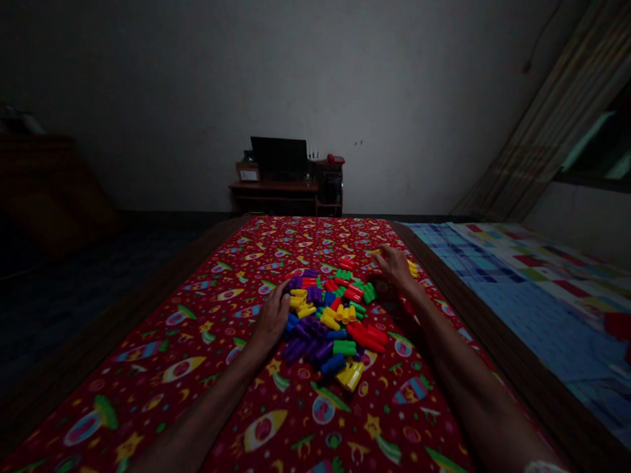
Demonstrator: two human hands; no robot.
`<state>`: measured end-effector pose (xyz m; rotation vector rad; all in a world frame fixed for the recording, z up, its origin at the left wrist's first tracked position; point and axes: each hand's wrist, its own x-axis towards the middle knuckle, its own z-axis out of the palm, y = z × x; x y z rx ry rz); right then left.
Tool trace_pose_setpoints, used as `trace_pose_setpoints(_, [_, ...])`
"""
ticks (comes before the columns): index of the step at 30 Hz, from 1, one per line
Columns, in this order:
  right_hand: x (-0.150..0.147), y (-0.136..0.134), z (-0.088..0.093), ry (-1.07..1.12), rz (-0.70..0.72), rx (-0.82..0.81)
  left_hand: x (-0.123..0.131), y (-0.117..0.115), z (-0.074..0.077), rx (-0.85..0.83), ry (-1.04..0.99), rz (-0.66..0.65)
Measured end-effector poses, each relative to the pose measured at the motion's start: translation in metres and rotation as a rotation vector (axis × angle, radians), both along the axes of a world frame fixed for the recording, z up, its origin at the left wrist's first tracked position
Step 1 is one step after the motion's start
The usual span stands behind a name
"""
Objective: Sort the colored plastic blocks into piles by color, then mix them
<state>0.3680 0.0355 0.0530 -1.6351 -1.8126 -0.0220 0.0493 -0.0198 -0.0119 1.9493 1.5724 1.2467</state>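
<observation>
A heap of plastic toy blocks shaped like joined tubes, in purple, yellow, red, green and blue, lies on the red patterned cloth (266,427). My left hand (273,316) rests against the heap's left side, fingers stretched out and touching its edge near a purple block (296,283). To the right of the heap, my right hand (394,266) is bent over the cloth, its fingertips closed on a small yellow block (377,251), partly hidden. Just beyond that hand sits another yellow block (413,268). Red blocks (367,336) and a yellow block (351,376) lie at the heap's near side.
Brown edges (444,289) border the cloth. On the right is a surface with a blue checked and patchwork cover (497,295). Against the far wall stands a desk (276,186) with a dark monitor (279,155) and a red telephone (336,159). A curtain (542,125) hangs at right.
</observation>
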Motion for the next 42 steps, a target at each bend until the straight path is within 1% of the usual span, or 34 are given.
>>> trace_pose_setpoints(3, [0.029,0.003,-0.012,-0.080,-0.189,-0.075,-0.001,0.001,0.000,0.008,0.002,-0.006])
trace_pose_setpoints(5, [0.041,0.004,-0.022,-0.126,-0.259,-0.088,-0.001,0.000,0.000,0.016,-0.002,-0.008])
trace_pose_setpoints(7, [0.048,0.004,-0.028,-0.142,-0.294,-0.055,-0.002,0.000,0.000,0.013,0.002,-0.005])
trace_pose_setpoints(9, [0.051,0.005,-0.027,-0.102,-0.306,-0.008,-0.001,0.000,0.000,0.013,0.010,-0.003])
trace_pose_setpoints(12, [0.045,0.005,-0.013,0.036,-0.261,0.060,-0.001,-0.001,0.001,0.020,0.012,-0.008])
trace_pose_setpoints(14, [0.031,0.004,0.002,0.123,-0.164,0.075,0.000,-0.001,0.002,0.016,0.018,-0.016])
trace_pose_setpoints(15, [0.021,0.002,0.009,0.156,-0.085,0.060,0.001,-0.002,0.003,0.012,0.021,-0.017])
trace_pose_setpoints(16, [0.008,0.000,0.014,0.177,0.019,0.022,0.001,-0.003,0.005,0.007,0.023,-0.019])
trace_pose_setpoints(18, [-0.024,-0.009,0.020,0.175,0.287,-0.104,0.001,-0.004,0.006,-0.004,0.024,-0.028])
trace_pose_setpoints(20, [-0.058,-0.022,0.018,0.114,0.557,-0.223,0.001,-0.005,0.007,-0.012,0.026,-0.031])
trace_pose_setpoints(21, [-0.075,-0.028,0.014,0.078,0.650,-0.237,0.001,-0.006,0.006,-0.013,0.029,-0.031])
trace_pose_setpoints(22, [-0.090,-0.035,0.010,0.040,0.721,-0.214,0.001,-0.005,0.005,-0.011,0.033,-0.034])
trace_pose_setpoints(24, [-0.116,-0.046,0.000,-0.056,0.811,-0.135,0.001,-0.005,0.002,-0.001,0.043,-0.051])
trace_pose_setpoints(27, [-0.135,-0.053,-0.011,-0.194,0.837,-0.071,0.002,-0.003,-0.002,-0.002,0.053,-0.091])
trace_pose_setpoints(30, [-0.134,-0.050,-0.014,-0.185,0.795,-0.036,0.003,-0.004,-0.002,-0.021,0.035,-0.107])
trace_pose_setpoints(32, [-0.124,-0.044,-0.010,-0.098,0.737,0.012,0.003,-0.006,0.000,-0.029,0.002,-0.107])
trace_pose_setpoints(33, [-0.116,-0.040,-0.006,-0.047,0.686,0.040,0.003,-0.006,0.000,-0.033,-0.015,-0.103])
trace_pose_setpoints(35, [-0.094,-0.030,0.004,0.028,0.526,0.083,0.003,-0.007,0.001,-0.042,-0.035,-0.095])
trace_pose_setpoints(38, [-0.048,-0.014,0.017,0.028,0.192,0.101,0.002,-0.006,0.002,-0.044,-0.029,-0.098])
trace_pose_setpoints(40, [-0.013,-0.005,0.018,-0.002,-0.034,0.099,0.002,-0.005,0.002,-0.044,-0.020,-0.096])
trace_pose_setpoints(42, [0.021,0.001,0.011,-0.022,-0.190,0.072,0.002,-0.004,0.003,-0.043,-0.015,-0.089])
